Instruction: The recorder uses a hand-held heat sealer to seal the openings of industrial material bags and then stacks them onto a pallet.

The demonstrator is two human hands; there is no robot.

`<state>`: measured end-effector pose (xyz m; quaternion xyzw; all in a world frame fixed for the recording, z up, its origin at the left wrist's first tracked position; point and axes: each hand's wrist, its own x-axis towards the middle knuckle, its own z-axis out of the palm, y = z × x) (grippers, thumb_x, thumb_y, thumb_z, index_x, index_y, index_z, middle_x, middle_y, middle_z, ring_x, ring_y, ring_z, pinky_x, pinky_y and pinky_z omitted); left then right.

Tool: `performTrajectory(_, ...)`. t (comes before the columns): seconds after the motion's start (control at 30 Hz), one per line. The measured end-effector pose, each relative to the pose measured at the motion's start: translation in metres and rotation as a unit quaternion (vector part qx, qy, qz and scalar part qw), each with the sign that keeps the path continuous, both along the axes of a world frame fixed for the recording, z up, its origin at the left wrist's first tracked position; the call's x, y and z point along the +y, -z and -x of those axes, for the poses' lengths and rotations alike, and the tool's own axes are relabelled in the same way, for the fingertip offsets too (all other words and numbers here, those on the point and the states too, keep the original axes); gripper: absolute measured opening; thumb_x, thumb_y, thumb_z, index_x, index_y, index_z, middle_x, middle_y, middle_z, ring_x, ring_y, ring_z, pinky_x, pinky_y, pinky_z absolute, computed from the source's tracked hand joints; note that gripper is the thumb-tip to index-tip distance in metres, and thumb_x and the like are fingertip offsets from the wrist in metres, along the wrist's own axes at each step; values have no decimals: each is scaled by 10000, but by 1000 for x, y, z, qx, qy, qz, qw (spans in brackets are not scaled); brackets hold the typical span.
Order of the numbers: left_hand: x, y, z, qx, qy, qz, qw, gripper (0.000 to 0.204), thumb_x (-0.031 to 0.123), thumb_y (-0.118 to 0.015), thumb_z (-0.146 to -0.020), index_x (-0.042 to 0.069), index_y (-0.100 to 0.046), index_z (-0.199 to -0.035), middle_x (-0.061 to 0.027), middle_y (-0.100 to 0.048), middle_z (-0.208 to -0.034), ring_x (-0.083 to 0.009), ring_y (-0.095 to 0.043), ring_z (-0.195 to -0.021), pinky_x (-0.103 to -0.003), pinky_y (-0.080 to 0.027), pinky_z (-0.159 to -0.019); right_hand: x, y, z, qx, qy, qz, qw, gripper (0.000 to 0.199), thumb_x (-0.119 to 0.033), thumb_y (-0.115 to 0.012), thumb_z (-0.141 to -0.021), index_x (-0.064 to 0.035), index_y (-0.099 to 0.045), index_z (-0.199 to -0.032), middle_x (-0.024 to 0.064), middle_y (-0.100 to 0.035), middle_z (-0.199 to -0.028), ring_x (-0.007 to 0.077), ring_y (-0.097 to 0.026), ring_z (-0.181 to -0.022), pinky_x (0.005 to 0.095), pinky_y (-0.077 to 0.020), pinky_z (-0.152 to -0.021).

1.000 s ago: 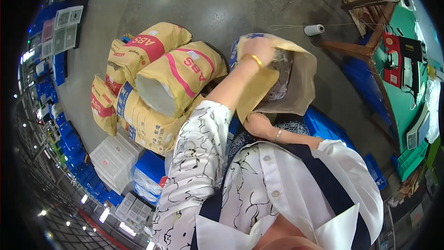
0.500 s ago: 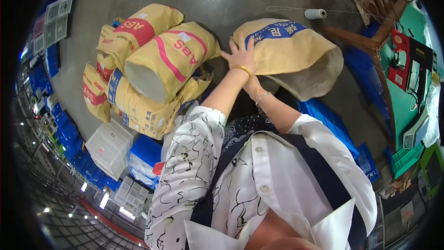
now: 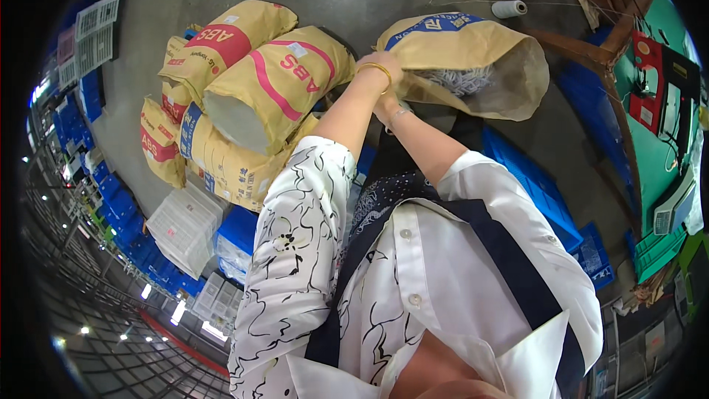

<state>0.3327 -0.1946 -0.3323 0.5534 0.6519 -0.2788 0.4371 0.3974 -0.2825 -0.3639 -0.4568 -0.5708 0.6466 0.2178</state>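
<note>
Both arms reach forward and converge; the left forearm [image 3: 344, 115], bare, slants up and to the right; the right forearm [image 3: 428, 140], also bare, slants up and to the left; the left hand [image 3: 383, 66] is turned back upward, its fingers bent down and mostly hidden; the right hand [image 3: 385, 107] sits just below, nearer the body, its fingertips out of sight.

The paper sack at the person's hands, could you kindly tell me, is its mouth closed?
No, the paper sack gapes open, with grey-white contents visible inside.
</note>
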Motion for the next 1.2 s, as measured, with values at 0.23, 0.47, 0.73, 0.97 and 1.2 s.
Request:
performTrajectory(0.23,-23,29,56,100,-221,-94,965,309,206,-559,-822,4,-715,-998,-243,-666,-1065,-371,-643,-1025,-457,-507,-875,33,7,-18,-34,54,374,925,425,-334,-443,-969,10,-669,-863,137,-635,-631,267,-603,-563,387,-508,-624)
performTrajectory(0.47,-19,32,76,123,-188,-208,952,271,203,-555,-806,41,-730,-935,-227,-674,-1012,-390,-632,-996,-460,-498,-866,79,-93,-178,-326,88,-151,929,579,-232,-793,-691,-13,-560,-1174,204,-589,-1146,374,-548,-1092,469,-435,-930)
performTrajectory(0.73,19,-1,71,142,-172,-224,949,261,201,-559,-822,156,-743,-1002,-135,-691,-1058,-334,-653,-994,-424,-516,-864,197,8,-355,-587,61,-115,799,582,-448,-617,-839,-88,-564,-1293,215,-563,-1288,400,-548,-1159,468,-471,-943)
performTrajectory(0.97,2,-27,39,128,-266,-242,924,229,250,-641,-807,138,-735,-983,-138,-703,-1008,-331,-663,-952,-418,-522,-829,204,33,-326,-473,-48,-14,880,539,-456,-402,-957,-6,-666,-1092,294,-617,-1112,461,-548,-1116,482,-438,-964)
performTrajectory(1.2,-95,-8,-1,55,-409,-162,896,347,296,-595,-803,70,-635,-1063,-205,-648,-1086,-392,-601,-1049,-461,-479,-913,199,29,-282,-478,-29,12,878,605,-492,-427,-943,52,-670,-1047,306,-615,-1126,444,-564,-1122,477,-444,-964)
